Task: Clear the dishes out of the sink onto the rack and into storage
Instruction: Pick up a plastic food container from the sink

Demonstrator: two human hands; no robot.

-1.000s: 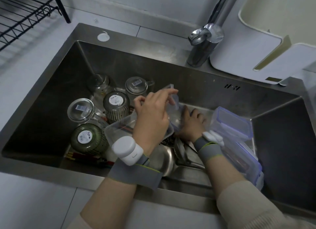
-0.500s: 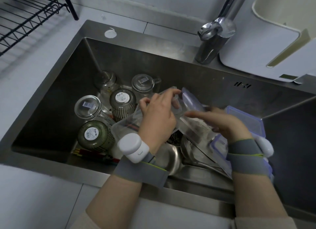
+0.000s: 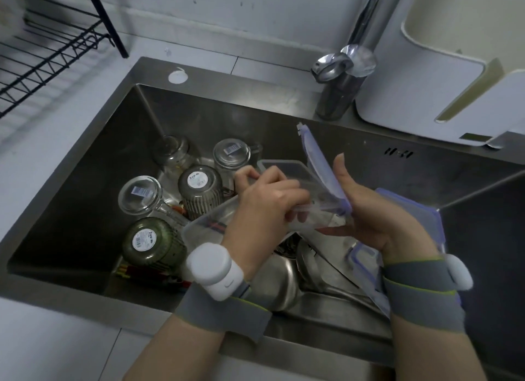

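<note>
**Both hands on a clear box above the sink**

Here's the deep stainless steel sink [image 3: 85,181], and it's the landmark for everything. Behind its far right corner sits a white plastic appliance [image 3: 420,76], with the chrome tap [image 3: 345,68] just left of it on the back rim. Off the sink's far left corner, the black wire dish rack [image 3: 48,56] stands on the counter.

Over the middle of the sink, both forearms reach in from the near edge, each wrapped in a grey band with a white sensor. The left hand [image 3: 267,198] comes palm down, fingers curled over the rim of a small clear plastic container [image 3: 298,181], gripping it. The right hand [image 3: 366,218] is turned palm up beneath it, thumb raised, fingers cupping the container's purple-edged lid [image 3: 321,167], which stands tilted open.

Down in the sink, a larger clear rectangular tub [image 3: 204,224] lies under the left wrist. Another purple-rimmed clear box [image 3: 412,207] leans at the right wall. Metal bowls [image 3: 278,281] sit at the near side. In the left half, five upturned glass jars [image 3: 199,187] cluster, labels up.
</note>
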